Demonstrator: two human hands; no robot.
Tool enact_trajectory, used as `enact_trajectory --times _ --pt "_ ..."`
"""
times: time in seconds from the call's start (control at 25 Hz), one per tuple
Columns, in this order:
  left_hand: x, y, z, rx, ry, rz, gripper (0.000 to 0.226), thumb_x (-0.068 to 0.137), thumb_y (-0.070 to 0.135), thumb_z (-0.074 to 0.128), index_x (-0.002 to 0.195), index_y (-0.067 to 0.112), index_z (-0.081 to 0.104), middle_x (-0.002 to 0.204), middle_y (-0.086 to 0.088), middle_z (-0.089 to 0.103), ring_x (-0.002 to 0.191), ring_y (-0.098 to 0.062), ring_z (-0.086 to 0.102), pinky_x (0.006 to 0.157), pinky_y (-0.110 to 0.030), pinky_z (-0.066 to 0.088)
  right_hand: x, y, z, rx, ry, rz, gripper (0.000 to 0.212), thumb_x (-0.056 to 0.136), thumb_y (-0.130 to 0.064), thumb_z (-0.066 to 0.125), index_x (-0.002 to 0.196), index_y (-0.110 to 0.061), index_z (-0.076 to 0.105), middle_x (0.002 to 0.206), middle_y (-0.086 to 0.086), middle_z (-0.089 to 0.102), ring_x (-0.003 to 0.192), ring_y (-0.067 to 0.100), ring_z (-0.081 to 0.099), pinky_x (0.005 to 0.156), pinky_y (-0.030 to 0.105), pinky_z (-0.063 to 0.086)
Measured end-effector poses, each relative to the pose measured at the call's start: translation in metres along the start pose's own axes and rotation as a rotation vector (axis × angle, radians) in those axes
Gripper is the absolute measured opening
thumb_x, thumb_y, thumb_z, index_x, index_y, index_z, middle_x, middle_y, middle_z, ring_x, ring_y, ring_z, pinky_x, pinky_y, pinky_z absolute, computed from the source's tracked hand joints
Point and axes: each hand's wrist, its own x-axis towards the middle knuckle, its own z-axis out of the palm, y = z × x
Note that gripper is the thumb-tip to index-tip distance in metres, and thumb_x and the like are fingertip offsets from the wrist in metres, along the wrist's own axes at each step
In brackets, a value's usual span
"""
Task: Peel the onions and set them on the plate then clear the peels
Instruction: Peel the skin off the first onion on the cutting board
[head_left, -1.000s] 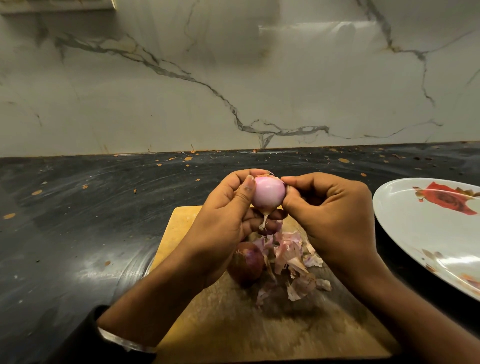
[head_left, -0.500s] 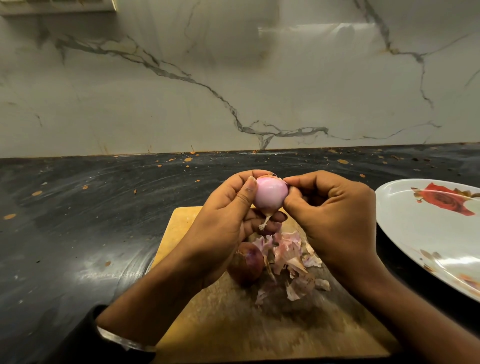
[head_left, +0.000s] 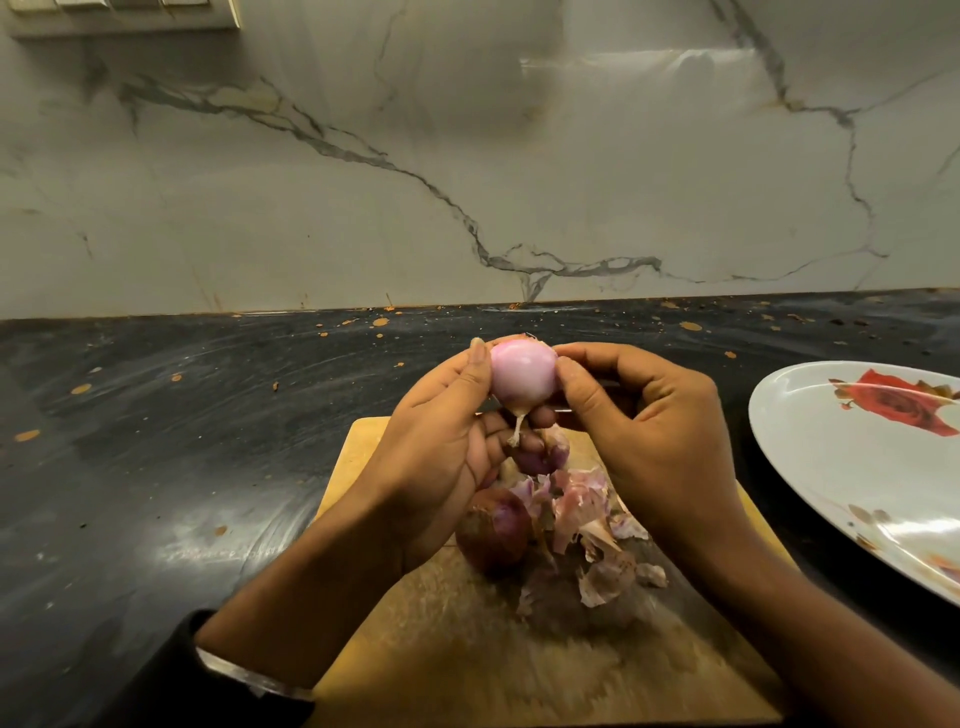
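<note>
I see the dark worktop (head_left: 156, 467) spreading out to the left of my hands, with the wooden cutting board (head_left: 441, 649) directly beneath them. Off to the right of my right hand sits the white rose-print plate (head_left: 831, 467), bare of onions. Below my hands on the board lies an unpeeled onion (head_left: 493, 527), with a heap of peels (head_left: 587, 525) just beside it. My left hand (head_left: 441, 452) and right hand (head_left: 649, 431) are close together, both gripping the peeled onion (head_left: 523, 376) between thumbs and fingers, its root strand dangling down. Compared with a second ago, the onion sits slightly higher and my right thumb now presses its side.
</note>
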Motion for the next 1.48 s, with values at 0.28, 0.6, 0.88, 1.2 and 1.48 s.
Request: enact_trajectory --times 0.28,0.6,0.88,1.2,1.48 --pt "0.003 0.0 -0.002 -0.064 -0.023 0.026 0.045 0.079 0.021 0.061 0.12 0.003 0.06 0.111 -0.021 0.07 0.09 -0.024 0.071 0.076 -0.029 0.062 0.003 0.001 -0.002 0.13 -0.087 0.079 0.024 0.092 -0.006 0.068 0.115 -0.01 0.074 0.102 -0.002 0.078 0.095 0.012 0.075 0.079 0.03 0.062" --pt "0.001 -0.004 0.0 -0.016 -0.041 0.034 0.046 0.078 0.018 0.063 0.121 0.006 0.058 0.119 -0.018 0.068 0.106 -0.031 0.07 0.082 -0.034 0.061 0.0 0.0 -0.003 0.055 -0.034 0.073 0.022 0.089 -0.009 0.072 0.11 -0.011 0.076 0.095 -0.004 0.079 0.087 0.006 0.075 0.075 0.023 0.061" --pt "0.0 -0.004 0.0 0.005 -0.065 0.028 0.043 0.078 0.019 0.063 0.12 0.01 0.06 0.117 -0.014 0.07 0.1 -0.028 0.071 0.079 -0.03 0.062 -0.001 0.001 -0.005 -0.003 -0.003 0.038 0.024 0.086 -0.008 0.076 0.109 -0.01 0.077 0.094 -0.004 0.078 0.085 0.006 0.075 0.075 0.024 0.062" --pt "-0.001 -0.004 0.0 0.01 -0.068 0.008 0.043 0.078 0.019 0.063 0.12 0.011 0.061 0.117 -0.015 0.07 0.101 -0.032 0.071 0.079 -0.031 0.061 0.001 0.007 -0.005 0.004 0.021 0.047 0.016 0.091 -0.006 0.07 0.104 -0.012 0.078 0.089 -0.002 0.078 0.08 0.015 0.076 0.072 0.038 0.064" --pt "0.002 -0.002 -0.001 -0.006 -0.053 0.029 0.044 0.085 0.024 0.058 0.127 0.009 0.058 0.115 -0.015 0.071 0.094 -0.028 0.073 0.08 -0.037 0.062 0.002 0.005 -0.001 -0.071 -0.035 -0.044 0.024 0.096 -0.013 0.063 0.117 -0.016 0.073 0.106 -0.006 0.074 0.097 0.008 0.072 0.08 0.025 0.061"
